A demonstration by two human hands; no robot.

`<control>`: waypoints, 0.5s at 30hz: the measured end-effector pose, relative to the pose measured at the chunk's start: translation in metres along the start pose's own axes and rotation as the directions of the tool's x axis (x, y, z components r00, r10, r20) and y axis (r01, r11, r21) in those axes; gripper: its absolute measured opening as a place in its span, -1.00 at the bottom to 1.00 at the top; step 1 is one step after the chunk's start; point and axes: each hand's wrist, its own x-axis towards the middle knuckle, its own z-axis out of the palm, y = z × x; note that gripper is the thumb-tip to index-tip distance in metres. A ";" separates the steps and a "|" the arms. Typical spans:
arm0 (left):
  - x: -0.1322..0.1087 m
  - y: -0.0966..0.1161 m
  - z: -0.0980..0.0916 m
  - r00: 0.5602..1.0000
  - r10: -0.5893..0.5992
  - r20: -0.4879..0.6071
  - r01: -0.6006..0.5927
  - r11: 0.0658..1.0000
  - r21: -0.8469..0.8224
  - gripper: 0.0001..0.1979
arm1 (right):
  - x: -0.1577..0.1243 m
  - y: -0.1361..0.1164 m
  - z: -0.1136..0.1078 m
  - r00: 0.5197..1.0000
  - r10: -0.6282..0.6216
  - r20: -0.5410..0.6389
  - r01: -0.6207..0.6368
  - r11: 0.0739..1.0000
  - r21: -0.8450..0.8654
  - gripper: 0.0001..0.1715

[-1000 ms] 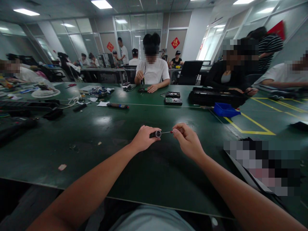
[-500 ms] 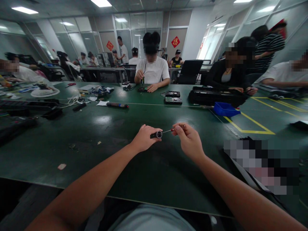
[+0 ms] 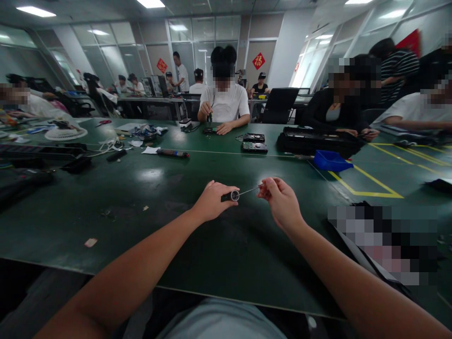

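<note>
My left hand [image 3: 212,201] grips a short dark cylinder [image 3: 234,196] between thumb and fingers, its round silver-rimmed end turned towards me. The hand lies low over the green table [image 3: 197,254]. To the right, my right hand [image 3: 283,202] pinches a thin screwdriver [image 3: 250,190]. Its metal shaft slants down leftwards to the cylinder's rim; whether the tip is inside or merely at the edge, I cannot tell. My fingers hide the handle.
Beyond my hands lie a dark pen-like tool [image 3: 173,153], hard drives [image 3: 254,147] and a blue scoop-shaped tray [image 3: 331,161]. A long black unit [image 3: 318,140] stands behind the tray. Scraps, including a pale one [image 3: 91,242], lie leftwards. A person [image 3: 224,103] works opposite.
My right hand has shifted slightly right and up, and more of the screwdriver's shaft shows; its red part is now covered. The left hand and cylinder stay almost in place.
</note>
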 end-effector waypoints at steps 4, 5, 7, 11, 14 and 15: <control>0.000 -0.001 0.000 1.000 -0.010 -0.006 0.010 1.000 0.013 -0.59 | -0.005 0.001 -0.001 0.994 -0.099 0.050 0.105 0.983 -0.148 -0.69; 0.000 -0.001 0.000 1.000 -0.009 -0.007 0.009 1.000 0.015 -0.59 | -0.006 0.001 -0.001 0.991 -0.116 0.060 0.125 0.976 -0.176 -0.69; 0.000 -0.002 0.001 1.000 -0.004 -0.014 0.004 1.000 0.016 -0.59 | -0.008 0.000 -0.002 0.985 -0.153 0.075 0.166 0.963 -0.212 -0.70; 0.000 -0.003 0.002 0.999 -0.011 -0.030 0.011 1.000 0.019 -0.58 | -0.011 -0.008 -0.001 0.975 -0.197 0.099 0.218 0.927 -0.304 -0.69; 0.000 -0.002 0.002 0.999 -0.018 -0.029 0.018 1.000 0.020 -0.58 | -0.015 -0.017 0.000 0.978 -0.191 0.088 0.210 0.854 -0.477 -0.66; 0.000 -0.003 0.002 0.999 -0.018 -0.032 0.019 1.000 0.019 -0.58 | -0.016 -0.020 0.000 0.974 -0.206 0.096 0.225 0.821 -0.525 -0.66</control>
